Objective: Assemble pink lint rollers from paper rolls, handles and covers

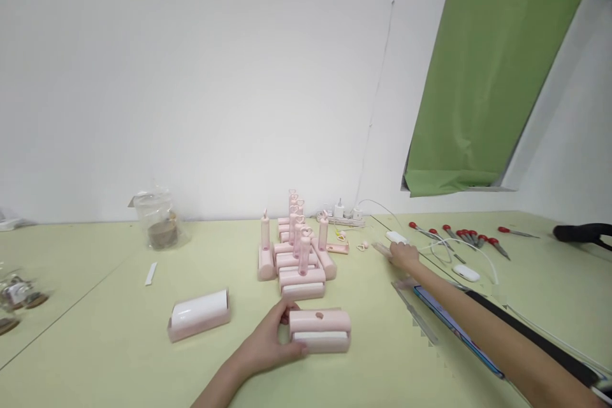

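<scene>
The pink roller case (319,330) is seen lying on its side at the near middle of the desk (95,331), with a white paper roll showing along its lower front. It is clasped at its left end by the left hand (270,345), thumb on the top edge and fingers wrapped below, so the grip is closed on the case. It is judged to be light, hollow plastic, stiff and fairly smooth, best taken round the body or across the short ends, not on the paper. The left forearm is held low from the near edge, wrist turned slightly inward. The right hand (404,255) is stretched far out, arm nearly straight, palm down, fingertips at a small white piece (396,237); whether anything is pinched there cannot be told. Just behind the case a cluster of pink rollers (297,258) is stood, a second roller (199,315) is laid to the left, and red-handled screwdrivers (459,236) are lined up beyond the right hand.
</scene>
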### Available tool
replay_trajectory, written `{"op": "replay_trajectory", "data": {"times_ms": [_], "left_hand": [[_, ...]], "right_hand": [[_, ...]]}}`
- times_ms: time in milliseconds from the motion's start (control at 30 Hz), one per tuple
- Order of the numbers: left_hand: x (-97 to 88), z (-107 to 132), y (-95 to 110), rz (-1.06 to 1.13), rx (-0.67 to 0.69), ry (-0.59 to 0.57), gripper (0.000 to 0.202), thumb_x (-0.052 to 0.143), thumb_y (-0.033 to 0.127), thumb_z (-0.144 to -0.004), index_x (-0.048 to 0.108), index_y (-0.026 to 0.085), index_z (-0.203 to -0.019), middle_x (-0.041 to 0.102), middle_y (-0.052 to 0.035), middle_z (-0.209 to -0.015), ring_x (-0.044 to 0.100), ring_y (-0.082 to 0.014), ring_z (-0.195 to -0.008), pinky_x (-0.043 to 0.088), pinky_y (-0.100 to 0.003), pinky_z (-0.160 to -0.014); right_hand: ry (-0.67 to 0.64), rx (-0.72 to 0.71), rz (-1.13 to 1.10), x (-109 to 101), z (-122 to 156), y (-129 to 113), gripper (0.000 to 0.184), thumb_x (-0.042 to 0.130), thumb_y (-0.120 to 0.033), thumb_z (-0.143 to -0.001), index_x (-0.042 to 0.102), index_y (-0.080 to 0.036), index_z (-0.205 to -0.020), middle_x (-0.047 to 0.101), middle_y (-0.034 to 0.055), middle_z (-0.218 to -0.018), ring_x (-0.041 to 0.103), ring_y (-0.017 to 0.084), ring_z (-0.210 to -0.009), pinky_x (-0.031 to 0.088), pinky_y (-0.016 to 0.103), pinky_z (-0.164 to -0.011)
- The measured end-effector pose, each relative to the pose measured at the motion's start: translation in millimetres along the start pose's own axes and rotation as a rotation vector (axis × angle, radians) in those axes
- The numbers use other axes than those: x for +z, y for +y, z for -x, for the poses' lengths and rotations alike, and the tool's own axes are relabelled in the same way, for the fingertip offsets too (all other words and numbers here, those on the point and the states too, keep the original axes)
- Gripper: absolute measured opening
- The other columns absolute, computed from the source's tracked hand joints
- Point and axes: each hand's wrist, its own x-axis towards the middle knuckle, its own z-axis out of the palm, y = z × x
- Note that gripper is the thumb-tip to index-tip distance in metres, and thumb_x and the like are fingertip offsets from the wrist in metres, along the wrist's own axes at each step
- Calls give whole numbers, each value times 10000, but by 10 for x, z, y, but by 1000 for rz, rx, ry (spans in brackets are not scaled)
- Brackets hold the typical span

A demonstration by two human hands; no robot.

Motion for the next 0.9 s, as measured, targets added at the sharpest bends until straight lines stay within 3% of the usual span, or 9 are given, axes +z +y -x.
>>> {"op": "replay_trajectory", "data": {"times_ms": [100,233,333,367,500,633,900], "left_hand": [[10,-2,4,10,-4,12,445,614,246,-632,408,201,-1024,509,-17,-972,478,-179,-926,378,-266,-822],[12,-11,5,17,-3,13,436,613,260,-641,416,198,-1026,522,-21,-972,486,-188,-917,388,-267,-795],[6,-14,7,26,-1,5,449,619,269,-640,421,200,-1036,531,-23,-979,490,-193,-916,393,-270,-781],[6,-14,5,27,5,8,452,623,267,-637,424,200,-1038,532,-22,-979,491,-193,-916,393,-270,-781],[19,-11,-18,26,28,33,467,631,271,-627,435,190,-1042,535,-23,-971,496,-192,-909,388,-278,-793],[24,-6,-42,41,39,39,508,648,297,-606,442,185,-1057,534,-27,-993,488,-204,-928,380,-298,-816],[16,-12,-42,40,34,40,515,654,296,-607,437,181,-1060,528,-29,-983,487,-192,-911,387,-289,-804]], "right_hand": [[-32,-50,-56,-124,165,88,228,489,-268,-832,517,-117,-1000,569,56,-931,559,161,-805,453,343,-708],[17,-238,-188,-476,555,47,245,427,-284,-839,467,-135,-1029,584,57,-878,557,155,-782,424,268,-684],[36,-457,-315,-726,1015,-128,269,380,-405,-837,461,-217,-1011,583,10,-886,552,127,-759,418,223,-678],[33,-595,-443,-786,1173,-209,283,391,-420,-826,472,-206,-991,586,25,-864,552,145,-764,421,237,-666],[-61,-921,-658,-902,1626,-543,253,436,-400,-807,517,-202,-942,585,34,-845,539,159,-772,421,265,-678],[-87,-1030,-623,-935,1724,-745,212,444,-334,-813,540,-200,-946,580,34,-841,526,151,-758,419,273,-689],[-98,-1093,-429,-1118,1677,-859,150,444,-260,-793,543,-190,-882,575,39,-797,517,157,-724,396,251,-613]]}}
